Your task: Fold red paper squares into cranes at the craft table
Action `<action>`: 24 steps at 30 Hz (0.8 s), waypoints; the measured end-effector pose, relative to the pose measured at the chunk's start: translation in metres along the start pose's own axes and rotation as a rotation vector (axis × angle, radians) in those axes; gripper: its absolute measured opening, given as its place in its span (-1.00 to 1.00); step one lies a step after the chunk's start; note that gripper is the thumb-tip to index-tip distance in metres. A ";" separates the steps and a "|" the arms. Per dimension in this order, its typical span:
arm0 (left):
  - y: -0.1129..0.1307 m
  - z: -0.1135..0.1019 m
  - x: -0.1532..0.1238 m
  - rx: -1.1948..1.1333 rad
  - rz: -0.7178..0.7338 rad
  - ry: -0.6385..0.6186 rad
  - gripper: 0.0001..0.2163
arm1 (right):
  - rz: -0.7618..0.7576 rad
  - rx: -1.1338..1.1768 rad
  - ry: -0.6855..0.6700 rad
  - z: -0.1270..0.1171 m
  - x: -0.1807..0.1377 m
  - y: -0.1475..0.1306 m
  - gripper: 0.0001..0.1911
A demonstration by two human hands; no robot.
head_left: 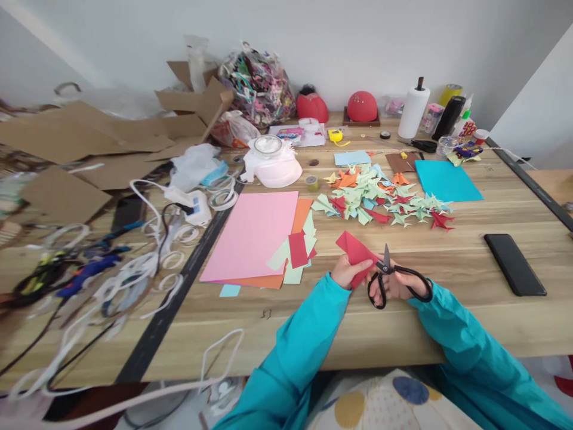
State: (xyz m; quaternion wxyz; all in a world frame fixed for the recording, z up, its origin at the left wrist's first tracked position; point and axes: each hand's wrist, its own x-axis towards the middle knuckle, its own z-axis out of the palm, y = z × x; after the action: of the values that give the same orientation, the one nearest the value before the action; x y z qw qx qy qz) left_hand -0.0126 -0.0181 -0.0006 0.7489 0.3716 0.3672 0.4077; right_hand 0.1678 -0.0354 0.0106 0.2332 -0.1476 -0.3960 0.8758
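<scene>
My left hand (347, 272) pinches a folded piece of red paper (356, 249) above the front part of the table. In my right hand (396, 285) is a pair of scissors (386, 269) with black handles, fingers through the loops. The blades stand apart, right beside the paper's right edge; whether they touch it I cannot tell. Beyond my hands lies a pile of folded paper cranes (371, 191) in green, orange, red and blue. Left of my left hand, red and green paper strips (297, 249) lie partly over pink paper sheets (255, 233).
A black phone (514, 264) lies at right. Blue paper (449, 180) sits behind the cranes. White cables (129, 278), a power strip (196, 207) and cardboard (80, 131) crowd the left. A paper roll (414, 112), red cushion (362, 106) and yellow tape measure (335, 137) stand along the back.
</scene>
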 end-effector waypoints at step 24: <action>0.006 -0.005 0.001 -0.008 -0.057 -0.037 -0.61 | -0.020 0.075 -0.040 -0.008 0.004 0.005 -0.20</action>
State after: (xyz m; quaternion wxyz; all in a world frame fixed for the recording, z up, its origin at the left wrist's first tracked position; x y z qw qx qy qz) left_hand -0.0185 -0.0134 0.0022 0.7683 0.3655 0.3624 0.3806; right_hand 0.1664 -0.0311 0.0014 0.2394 -0.1171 -0.3690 0.8904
